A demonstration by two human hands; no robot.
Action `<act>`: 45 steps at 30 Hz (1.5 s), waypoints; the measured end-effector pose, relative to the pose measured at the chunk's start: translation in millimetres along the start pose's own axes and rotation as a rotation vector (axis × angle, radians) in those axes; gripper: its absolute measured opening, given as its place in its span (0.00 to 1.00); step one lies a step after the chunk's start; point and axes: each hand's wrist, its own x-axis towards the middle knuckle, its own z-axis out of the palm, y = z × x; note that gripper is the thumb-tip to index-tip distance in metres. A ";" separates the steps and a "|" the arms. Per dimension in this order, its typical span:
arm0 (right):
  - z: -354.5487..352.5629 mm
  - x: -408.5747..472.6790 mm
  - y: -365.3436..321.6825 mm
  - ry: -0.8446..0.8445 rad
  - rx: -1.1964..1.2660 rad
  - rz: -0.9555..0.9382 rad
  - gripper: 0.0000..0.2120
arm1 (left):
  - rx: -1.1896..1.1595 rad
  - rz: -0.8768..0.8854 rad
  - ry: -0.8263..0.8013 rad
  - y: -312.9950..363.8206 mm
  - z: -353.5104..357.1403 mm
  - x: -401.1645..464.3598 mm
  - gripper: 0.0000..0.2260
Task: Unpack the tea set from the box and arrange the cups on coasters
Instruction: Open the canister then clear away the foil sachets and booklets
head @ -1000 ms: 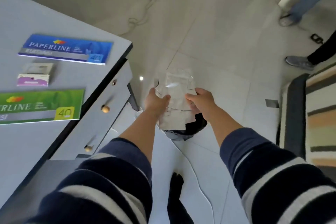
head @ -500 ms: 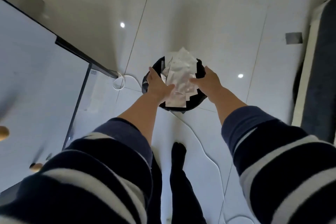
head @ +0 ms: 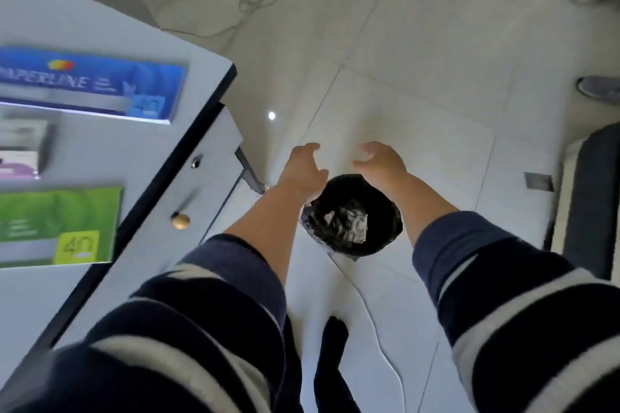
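A black waste bin [head: 385,238] stands on the tiled floor below me, with crumpled white packing paper [head: 352,226] lying inside it. My left hand [head: 302,168] and my right hand [head: 379,161] hover above the bin's far rim, both empty with fingers spread and curled. No tea set, cup or coaster is in view.
A grey desk [head: 100,151] with drawers and brass knobs [head: 180,221] is at the left. On it lie a blue paper pack [head: 90,84], a green paper pack [head: 57,225] and a small box [head: 23,151]. Cables run over the floor. Other people's shoes [head: 597,85] are at the right.
Both hands held the white packing paper over the bin; now the paper lies in the bin and the hands are empty and raised. My view has swung back up towards the desk.
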 end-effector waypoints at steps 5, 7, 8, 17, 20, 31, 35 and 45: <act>-14.3 -36.1 -107.4 0.005 -0.055 -0.210 0.18 | -0.053 -0.005 0.248 1.8 -93.1 -55.4 0.23; -6.9 -48.8 -147.6 -0.016 -0.080 -0.303 0.18 | -0.113 -0.033 0.357 -8.6 -128.4 -78.5 0.22; 0.5 -55.5 -167.0 -0.033 -0.099 -0.347 0.17 | -0.151 -0.058 0.417 -16.9 -144.9 -90.3 0.21; 133.2 -100.0 -288.7 -0.301 -0.365 -0.649 0.16 | -0.222 -0.439 0.752 -157.2 -244.1 -162.3 0.18; 183.0 -101.9 -308.3 -0.349 -0.445 -0.686 0.16 | -0.210 -0.641 0.761 -205.7 -256.7 -172.8 0.20; 255.3 -88.4 -338.8 -0.141 -0.786 -0.569 0.47 | -0.112 -0.961 0.648 -262.7 -291.2 -189.1 0.43; 255.1 -77.9 -352.9 -0.168 -0.868 -0.552 0.51 | -0.264 -1.013 0.654 -257.6 -304.6 -183.1 0.41; 230.4 -9.0 -399.8 -0.286 -0.316 -0.434 0.20 | -0.995 -0.616 0.904 -251.2 -337.2 -139.6 0.32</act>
